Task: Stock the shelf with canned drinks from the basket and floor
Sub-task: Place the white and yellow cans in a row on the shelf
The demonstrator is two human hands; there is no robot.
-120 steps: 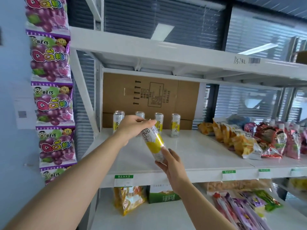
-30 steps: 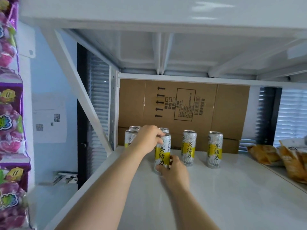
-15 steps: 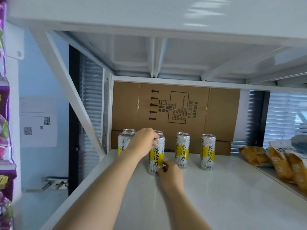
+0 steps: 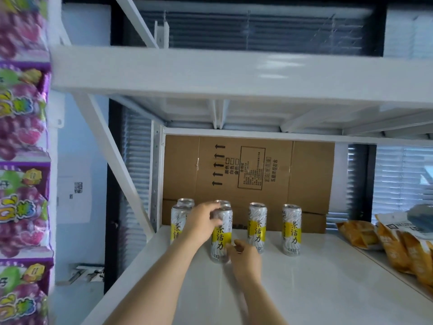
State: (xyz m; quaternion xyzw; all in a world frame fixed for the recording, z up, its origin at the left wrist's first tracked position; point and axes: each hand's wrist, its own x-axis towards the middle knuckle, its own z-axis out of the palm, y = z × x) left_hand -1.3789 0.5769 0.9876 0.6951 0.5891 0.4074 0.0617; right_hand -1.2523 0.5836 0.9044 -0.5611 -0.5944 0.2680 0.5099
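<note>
A tall white-and-yellow can (image 4: 221,233) stands upright on the white shelf (image 4: 316,289), in front of the row. My left hand (image 4: 202,222) is closed over its top rim. My right hand (image 4: 246,259) sits low at the can's right side, fingertips by its base and thumb lifted free. Beside it stand more of the same cans: one at the left front (image 4: 177,225), one behind that (image 4: 185,202), one mostly hidden behind my left hand (image 4: 223,203), and two to the right (image 4: 257,227) (image 4: 291,229).
A flat cardboard box (image 4: 248,174) lines the back of the shelf. Yellow snack bags (image 4: 398,249) lie at the right. Purple candy bags (image 4: 21,137) hang down the left post. The upper shelf's beam (image 4: 234,71) runs overhead, with a diagonal brace (image 4: 112,146) on the left.
The can went from held in the air to standing on the shelf. Since half a second ago my view has pulled back and my right hand has loosened from the can's base.
</note>
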